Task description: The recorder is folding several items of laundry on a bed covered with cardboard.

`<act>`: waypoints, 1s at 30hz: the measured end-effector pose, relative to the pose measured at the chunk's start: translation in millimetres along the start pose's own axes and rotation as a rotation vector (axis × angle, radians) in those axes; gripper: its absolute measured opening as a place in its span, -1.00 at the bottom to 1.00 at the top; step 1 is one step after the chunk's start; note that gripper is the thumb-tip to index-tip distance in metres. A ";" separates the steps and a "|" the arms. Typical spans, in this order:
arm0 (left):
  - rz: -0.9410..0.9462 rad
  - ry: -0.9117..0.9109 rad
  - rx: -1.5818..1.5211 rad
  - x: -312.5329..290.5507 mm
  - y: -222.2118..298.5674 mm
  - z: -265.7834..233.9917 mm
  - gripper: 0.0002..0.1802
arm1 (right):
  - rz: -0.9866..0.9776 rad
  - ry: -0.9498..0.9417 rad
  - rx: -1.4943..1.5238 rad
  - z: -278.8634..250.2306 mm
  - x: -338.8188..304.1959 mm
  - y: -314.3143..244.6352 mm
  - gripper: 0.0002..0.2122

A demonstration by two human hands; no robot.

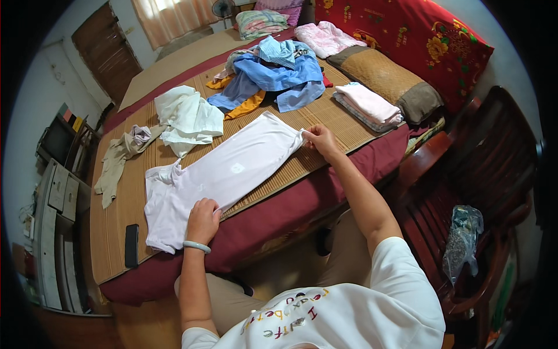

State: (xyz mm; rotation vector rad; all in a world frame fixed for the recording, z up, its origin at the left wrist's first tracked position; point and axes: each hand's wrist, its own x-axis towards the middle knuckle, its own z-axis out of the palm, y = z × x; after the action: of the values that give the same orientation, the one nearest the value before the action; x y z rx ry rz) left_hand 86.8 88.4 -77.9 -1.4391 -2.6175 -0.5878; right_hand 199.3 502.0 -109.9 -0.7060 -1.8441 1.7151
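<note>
A pale pink short-sleeved shirt (224,160) lies spread lengthwise along the near side of a bed mat (113,241), its neck end to the left and its hem to the right. My right hand (321,142) pinches a corner of the hem, pulling the cloth there into creases. Over the shirt's near edge, close to the sleeve, my left hand (203,222) is closed with curled fingers on the fabric; its fingertips are partly hidden. A pale bangle (196,247) circles my left wrist.
Behind the shirt lie a white garment (189,116), beige clothing (119,160) and a heap of blue clothes (285,72). Folded clothes (369,104) sit by a brown pillow (383,78). A black phone (132,245) rests near the left edge; a wooden chair (465,157) stands right.
</note>
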 end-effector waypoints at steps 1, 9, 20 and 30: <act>0.007 0.055 0.009 0.5 -2.2 0.6 -0.86 | 0.030 0.010 -0.030 2.6 0.1 -3.4 -0.80; -0.087 0.270 0.086 9.0 -14.2 19.4 -0.85 | 0.107 0.081 0.152 11.2 5.3 -5.7 -0.83; -0.034 0.038 0.019 9.0 -3.1 -0.1 -0.69 | 0.024 0.130 0.156 5.3 9.5 -1.9 -0.83; 0.070 0.094 0.088 2.2 -7.6 -0.8 -0.86 | 0.215 -0.124 0.199 -36.9 14.1 6.5 -0.82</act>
State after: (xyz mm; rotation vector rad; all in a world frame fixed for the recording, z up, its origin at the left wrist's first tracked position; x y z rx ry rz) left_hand 79.1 86.2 -78.7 -1.4340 -2.4773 -0.5128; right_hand 214.5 538.8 -113.7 -0.7522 -1.6955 2.0902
